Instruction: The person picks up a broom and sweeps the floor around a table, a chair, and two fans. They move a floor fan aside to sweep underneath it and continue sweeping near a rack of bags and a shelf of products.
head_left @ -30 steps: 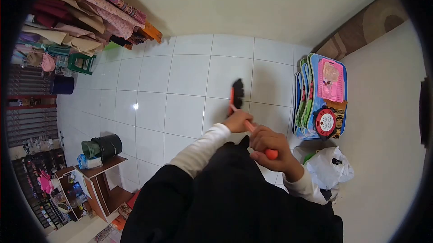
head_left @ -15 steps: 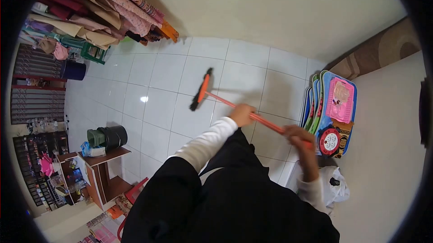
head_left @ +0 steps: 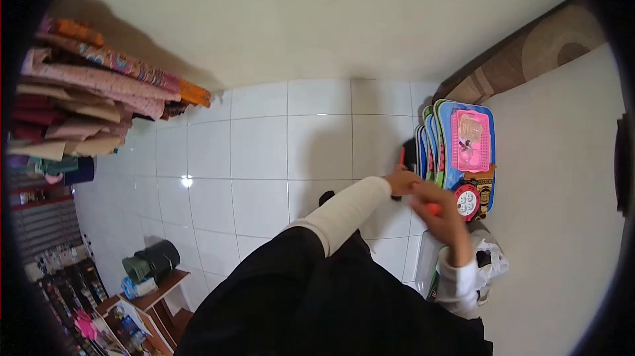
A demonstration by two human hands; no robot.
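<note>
- I see the broom [head_left: 408, 156], black head down on the tile floor [head_left: 264, 151], just beside the stacked coloured mats [head_left: 456, 158].
- The left hand [head_left: 401, 181] and right hand [head_left: 442, 216] both clench its orange handle.
- I judge this a sweeping stroke at the mats' edge; the next move calls for pulling the bristles clear without snagging the mats.
</note>
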